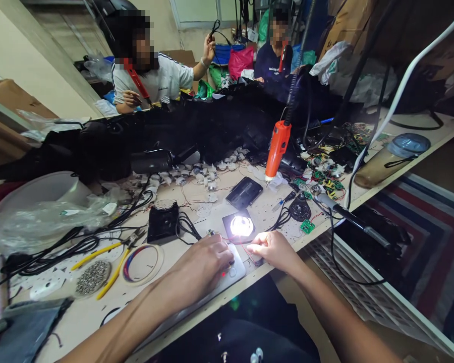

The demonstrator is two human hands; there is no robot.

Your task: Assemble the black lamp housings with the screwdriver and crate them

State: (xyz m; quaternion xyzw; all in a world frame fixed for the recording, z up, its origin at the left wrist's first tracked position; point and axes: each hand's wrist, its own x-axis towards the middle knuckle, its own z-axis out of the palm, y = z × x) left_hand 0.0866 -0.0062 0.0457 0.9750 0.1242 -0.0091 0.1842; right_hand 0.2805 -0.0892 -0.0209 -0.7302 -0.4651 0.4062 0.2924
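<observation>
Lit round lamp (242, 225) rests on the bench, just beyond the fingertips and between the two hands, on a dark square backing. No clear long axis can be read (glare washes out its face). The right hand (278, 249) has its fingertips slightly nearer; thin red wires (245, 248) run from the lamp's near side toward them.

Right hand: thumb and forefinger pressed together, apparently pinching the wires. Left hand (208, 257): palm down, fingers curled over a flat white box (239, 262) showing a small red light; cannot tell whether they grip anything underneath.

Materials: box smooth, rounded at the corner; wires hair-thin and limp. Beyond the lamp, a black casing (244, 192), rectangular, looks like moulded plastic. To the left: a tape roll (160, 259), ring-shaped; cutters (115, 269) with slick yellow handles, splayed; a heap of small screws (93, 279), grainy and metallic.
</observation>
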